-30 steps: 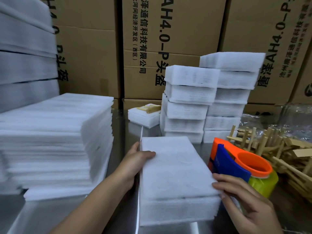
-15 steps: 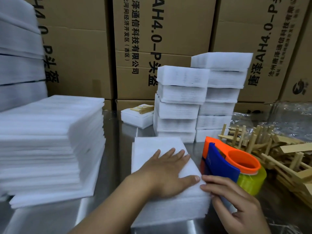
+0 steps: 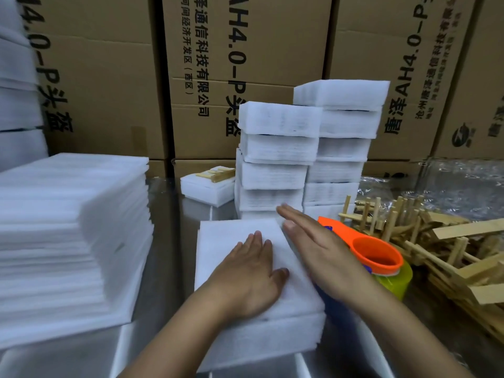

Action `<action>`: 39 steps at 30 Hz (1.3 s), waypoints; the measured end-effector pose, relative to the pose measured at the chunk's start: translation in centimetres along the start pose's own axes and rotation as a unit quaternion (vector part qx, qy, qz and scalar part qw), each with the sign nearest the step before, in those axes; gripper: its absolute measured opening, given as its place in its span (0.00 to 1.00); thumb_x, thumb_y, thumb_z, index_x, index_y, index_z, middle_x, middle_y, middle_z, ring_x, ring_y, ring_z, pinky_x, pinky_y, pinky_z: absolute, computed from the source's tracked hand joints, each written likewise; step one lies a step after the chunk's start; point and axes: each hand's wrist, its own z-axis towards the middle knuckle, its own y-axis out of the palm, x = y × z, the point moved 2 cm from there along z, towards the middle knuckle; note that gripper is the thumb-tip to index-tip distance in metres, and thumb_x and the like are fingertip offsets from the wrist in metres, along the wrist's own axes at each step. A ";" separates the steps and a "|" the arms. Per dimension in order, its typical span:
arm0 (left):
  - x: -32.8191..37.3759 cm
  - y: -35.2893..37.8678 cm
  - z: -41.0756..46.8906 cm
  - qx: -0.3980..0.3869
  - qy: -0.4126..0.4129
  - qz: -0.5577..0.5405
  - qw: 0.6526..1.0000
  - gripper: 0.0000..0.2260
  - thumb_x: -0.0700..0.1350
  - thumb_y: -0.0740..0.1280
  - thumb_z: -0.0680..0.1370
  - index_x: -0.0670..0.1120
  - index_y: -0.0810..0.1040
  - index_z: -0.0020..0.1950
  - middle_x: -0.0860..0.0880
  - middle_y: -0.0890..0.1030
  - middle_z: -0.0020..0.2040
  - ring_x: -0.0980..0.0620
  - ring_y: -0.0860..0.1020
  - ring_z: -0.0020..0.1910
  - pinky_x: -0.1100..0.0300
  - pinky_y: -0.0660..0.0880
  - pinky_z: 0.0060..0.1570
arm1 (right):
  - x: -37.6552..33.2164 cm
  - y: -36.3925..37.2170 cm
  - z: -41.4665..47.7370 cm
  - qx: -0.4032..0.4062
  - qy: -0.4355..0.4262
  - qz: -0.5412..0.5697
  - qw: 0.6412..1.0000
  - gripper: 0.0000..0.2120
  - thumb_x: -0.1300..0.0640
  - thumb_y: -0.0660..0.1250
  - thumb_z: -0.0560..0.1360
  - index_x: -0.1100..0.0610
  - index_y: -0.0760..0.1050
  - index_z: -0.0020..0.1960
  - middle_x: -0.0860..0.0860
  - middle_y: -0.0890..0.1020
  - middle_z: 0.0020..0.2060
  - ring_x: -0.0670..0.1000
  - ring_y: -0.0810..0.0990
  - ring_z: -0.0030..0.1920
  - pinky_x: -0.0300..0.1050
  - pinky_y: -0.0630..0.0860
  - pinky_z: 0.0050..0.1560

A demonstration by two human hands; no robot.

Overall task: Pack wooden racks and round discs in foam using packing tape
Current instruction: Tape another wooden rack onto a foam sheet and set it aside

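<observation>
A white foam-wrapped package (image 3: 231,236) lies on the steel table in front of me. My left hand (image 3: 252,274) presses flat on its top with straight fingers. My right hand (image 3: 313,241) lies flat with straight fingers along the package's right edge, fingertips near the far corner. Just right of that hand stands the tape dispenser (image 3: 377,257), orange and blue, with a yellowish tape roll; my right arm hides its blue part. A heap of wooden racks (image 3: 441,249) lies at the right.
A tall stack of foam sheets (image 3: 68,227) fills the left. Two columns of wrapped foam packages (image 3: 308,159) stand behind, a small foam block with a wooden piece (image 3: 210,184) beside them. Cardboard boxes (image 3: 245,64) wall the back. Clear plastic (image 3: 463,184) lies far right.
My right hand left the package's near right corner by the dispenser and slid forward along the right edge, now flat. My left hand stayed pressing on the package top.
</observation>
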 end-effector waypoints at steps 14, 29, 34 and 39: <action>-2.7 -0.7 3.5 0.084 -0.098 -0.049 0.990 0.19 0.49 0.51 0.80 0.44 0.64 0.69 0.43 0.64 0.72 0.46 0.58 0.74 0.56 0.58 0.68 | 1.9 4.5 3.1 -0.113 0.070 -0.187 0.973 0.19 0.60 0.46 0.82 0.63 0.70 0.66 0.58 0.71 0.68 0.56 0.64 0.71 0.48 0.59 0.68; -3.4 -0.2 4.1 0.030 -0.116 0.013 0.993 0.35 0.66 0.45 0.78 0.47 0.44 0.78 0.47 0.42 0.78 0.52 0.40 0.76 0.52 0.38 0.73 | 9.8 -12.9 7.4 0.135 0.306 -0.498 0.800 0.18 0.47 0.59 0.77 0.57 0.74 0.60 0.58 0.72 0.64 0.61 0.64 0.67 0.56 0.59 0.64; -3.6 0.0 4.1 0.035 -0.113 0.005 0.993 0.35 0.66 0.45 0.77 0.47 0.45 0.78 0.48 0.43 0.78 0.53 0.41 0.76 0.52 0.38 0.73 | 10.6 -13.2 8.8 0.138 0.254 -0.470 0.834 0.12 0.56 0.63 0.76 0.50 0.76 0.59 0.55 0.82 0.52 0.56 0.77 0.57 0.55 0.61 0.64; -3.6 0.0 4.1 0.040 -0.113 0.001 0.993 0.35 0.67 0.46 0.77 0.48 0.45 0.78 0.48 0.43 0.78 0.53 0.41 0.76 0.52 0.39 0.74 | 10.6 -14.3 9.1 0.207 0.219 -0.285 0.910 0.15 0.65 0.65 0.75 0.53 0.80 0.58 0.56 0.82 0.53 0.56 0.80 0.44 0.46 0.74 0.42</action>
